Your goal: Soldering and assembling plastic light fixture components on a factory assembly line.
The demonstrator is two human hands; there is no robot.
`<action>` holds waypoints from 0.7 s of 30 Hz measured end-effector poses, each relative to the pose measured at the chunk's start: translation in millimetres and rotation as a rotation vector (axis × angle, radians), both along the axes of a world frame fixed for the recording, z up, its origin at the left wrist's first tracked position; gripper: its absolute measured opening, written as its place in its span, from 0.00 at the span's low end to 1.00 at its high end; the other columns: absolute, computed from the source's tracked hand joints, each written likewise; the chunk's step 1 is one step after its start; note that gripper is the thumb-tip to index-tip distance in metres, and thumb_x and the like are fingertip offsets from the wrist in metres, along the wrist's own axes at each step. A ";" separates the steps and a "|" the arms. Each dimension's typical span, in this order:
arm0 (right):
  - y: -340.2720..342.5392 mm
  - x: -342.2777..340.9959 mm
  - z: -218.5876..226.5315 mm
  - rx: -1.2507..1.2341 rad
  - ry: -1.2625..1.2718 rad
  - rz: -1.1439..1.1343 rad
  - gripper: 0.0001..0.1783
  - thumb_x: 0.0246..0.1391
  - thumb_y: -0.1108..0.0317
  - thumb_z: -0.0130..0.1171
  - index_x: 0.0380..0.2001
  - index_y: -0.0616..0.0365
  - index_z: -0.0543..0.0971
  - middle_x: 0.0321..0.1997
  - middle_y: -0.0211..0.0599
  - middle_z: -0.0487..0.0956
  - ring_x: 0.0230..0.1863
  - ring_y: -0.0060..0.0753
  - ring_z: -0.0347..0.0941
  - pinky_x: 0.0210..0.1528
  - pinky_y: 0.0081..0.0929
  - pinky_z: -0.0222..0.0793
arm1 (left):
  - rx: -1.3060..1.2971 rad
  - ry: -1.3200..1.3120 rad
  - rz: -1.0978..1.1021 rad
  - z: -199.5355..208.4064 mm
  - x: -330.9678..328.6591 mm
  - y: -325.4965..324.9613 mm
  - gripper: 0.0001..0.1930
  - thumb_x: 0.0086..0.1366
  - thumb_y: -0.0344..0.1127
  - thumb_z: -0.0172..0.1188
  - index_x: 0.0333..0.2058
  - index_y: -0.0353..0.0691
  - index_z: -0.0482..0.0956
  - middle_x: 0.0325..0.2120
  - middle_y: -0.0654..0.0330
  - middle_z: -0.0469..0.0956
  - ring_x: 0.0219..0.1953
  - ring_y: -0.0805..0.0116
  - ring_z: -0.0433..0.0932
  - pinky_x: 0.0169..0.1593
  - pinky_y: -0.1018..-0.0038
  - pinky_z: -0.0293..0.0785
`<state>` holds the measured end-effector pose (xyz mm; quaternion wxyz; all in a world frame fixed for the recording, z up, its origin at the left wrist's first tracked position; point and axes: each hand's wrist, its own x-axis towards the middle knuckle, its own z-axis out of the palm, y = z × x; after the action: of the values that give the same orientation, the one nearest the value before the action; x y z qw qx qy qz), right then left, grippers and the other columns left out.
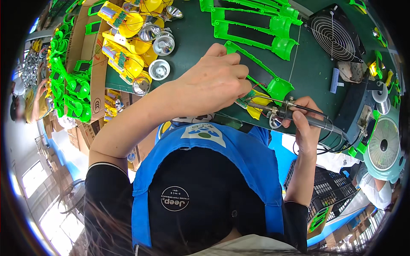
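Observation:
My right hand (pixel 308 133) grips a soldering iron (pixel 280 113) with a wire-feed fitting on it, its tip pointing left. Under the tip is a yellow lamp housing (pixel 255 112) with a small circuit board and thin wires; a shiny reflector cup (pixel 275 121) sits beside it. My left hand (pixel 222 83) is closed just left of the board, fingers curled downward; whatever they pinch is hidden beneath the hand. A green plastic frame (pixel 279 87) lies right behind my left hand, partly covered by it.
More green frames (pixel 284 48) lie in a row at the back. Yellow housings (pixel 124 59) with reflectors are stacked at left, beside a cardboard box (pixel 99 81) of green parts. At right stand a black fan (pixel 335 34), a blue stick (pixel 334 81) and a solder spool (pixel 381 96).

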<state>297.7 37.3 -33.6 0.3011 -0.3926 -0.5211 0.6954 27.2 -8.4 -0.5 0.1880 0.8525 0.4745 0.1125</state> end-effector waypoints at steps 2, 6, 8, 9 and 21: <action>0.1 -1.0 0.6 -0.013 -0.016 0.019 0.10 0.51 0.69 0.59 0.31 0.66 0.72 0.22 0.38 0.77 0.22 0.21 0.73 0.26 0.16 0.70 | 0.002 -0.004 -0.004 -1.7 -1.4 1.1 0.05 0.49 0.30 0.62 0.23 0.45 0.75 0.25 0.65 0.68 0.35 0.67 0.69 0.48 0.65 0.60; -0.1 -1.1 1.2 -0.013 -0.025 0.025 0.11 0.51 0.69 0.60 0.31 0.66 0.72 0.22 0.38 0.77 0.23 0.21 0.74 0.27 0.16 0.71 | 0.005 -0.016 -0.025 -3.0 -1.3 4.1 0.04 0.50 0.30 0.62 0.23 0.45 0.74 0.24 0.65 0.67 0.35 0.67 0.69 0.49 0.64 0.59; 0.5 0.4 1.1 -0.001 -0.037 0.034 0.11 0.51 0.69 0.60 0.32 0.66 0.72 0.22 0.38 0.77 0.23 0.21 0.74 0.27 0.17 0.72 | -0.011 -0.014 -0.033 -2.3 -1.1 6.1 0.04 0.50 0.30 0.61 0.23 0.45 0.74 0.24 0.65 0.67 0.34 0.67 0.69 0.48 0.64 0.59; 0.9 -0.2 1.9 -0.002 -0.036 0.038 0.11 0.51 0.69 0.60 0.32 0.66 0.72 0.22 0.38 0.77 0.23 0.21 0.74 0.27 0.17 0.72 | -0.028 -0.007 -0.036 -1.5 -1.2 5.8 0.04 0.50 0.30 0.61 0.22 0.45 0.74 0.24 0.65 0.67 0.34 0.67 0.70 0.48 0.64 0.59; -2.8 8.1 -6.3 0.004 -0.048 -0.010 0.17 0.53 0.62 0.59 0.35 0.65 0.69 0.20 0.43 0.76 0.22 0.30 0.74 0.37 0.32 0.75 | -0.043 -0.034 -0.051 -2.5 -3.2 8.5 0.05 0.51 0.30 0.60 0.22 0.46 0.73 0.22 0.65 0.66 0.33 0.68 0.70 0.47 0.66 0.59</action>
<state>305.8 34.5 -39.8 0.2927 -0.4113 -0.5276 0.6832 24.0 0.1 -3.0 0.2169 0.8580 0.4518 0.1120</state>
